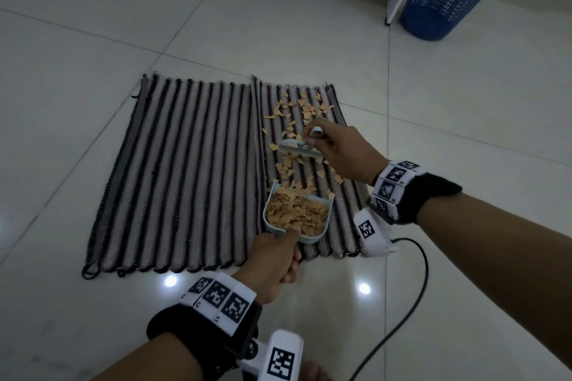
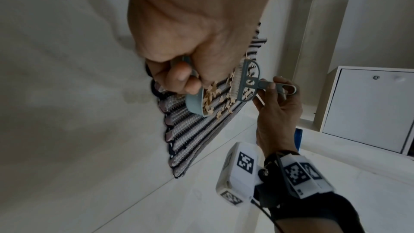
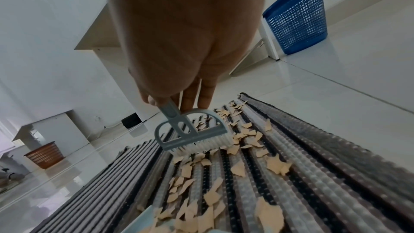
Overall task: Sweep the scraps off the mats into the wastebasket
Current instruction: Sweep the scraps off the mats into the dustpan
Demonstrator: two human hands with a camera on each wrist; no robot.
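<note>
Head view: left hand [image 1: 272, 260] gripping plastic dustpan [image 1: 297, 213], right hand [image 1: 343, 153] pinching bristled brush [image 1: 298, 147], ribbed striped mats [image 1: 185, 176].

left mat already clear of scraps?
Yes, in the head view the left mat shows bare stripes; loose scraps lie only on the right mat.

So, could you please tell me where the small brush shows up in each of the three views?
Head: brush right of centre, held by the right hand over the scrap-strewn mat.
Left wrist: brush right of centre, above the dustpan.
Right wrist: brush at centre, bristles down.
Shared landmark: the striped right mat.
</note>
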